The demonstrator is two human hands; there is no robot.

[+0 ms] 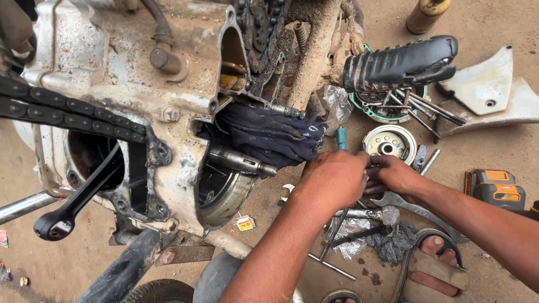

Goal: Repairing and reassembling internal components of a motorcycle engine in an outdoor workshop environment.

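A small white-and-yellow packet (245, 223) lies on the ground under the engine (140, 84).

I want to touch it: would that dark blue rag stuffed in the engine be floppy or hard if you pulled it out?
Probably floppy: the rag is bunched in soft folds against the engine case. Likely light for its size, being cloth. It may feel greasy, since the parts around it look oily and dirty.

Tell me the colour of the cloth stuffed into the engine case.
Dark navy blue cloth, clearest in the head view, just above the hands.
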